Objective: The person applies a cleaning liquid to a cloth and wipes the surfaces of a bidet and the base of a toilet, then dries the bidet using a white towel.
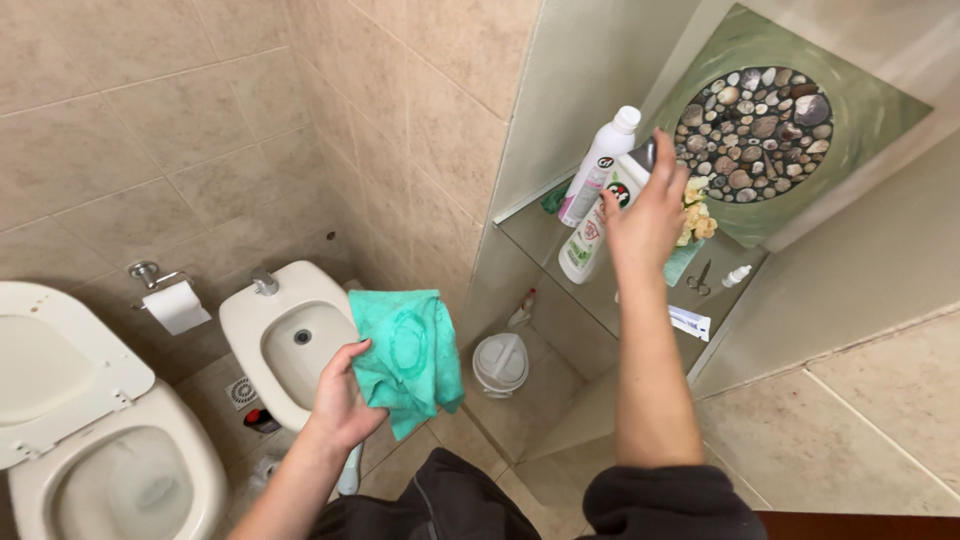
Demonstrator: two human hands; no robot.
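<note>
My left hand (340,400) grips a teal cleaning cloth (410,355) that hangs down in front of the white bidet (250,325). My right hand (645,215) reaches up to the glass shelf (545,235) and closes around a white cleaner bottle (590,235) with a green label. A second white bottle (600,165) with a white cap stands just behind it on the same shelf.
A toilet (100,450) with its lid up stands at the lower left, a paper roll (175,305) on the tiled wall beside it. A small white bin (500,363) sits on the floor. The shelf also holds scissors (698,280), a tube (690,322), a small dropper bottle (736,275) and a pebble picture (765,130).
</note>
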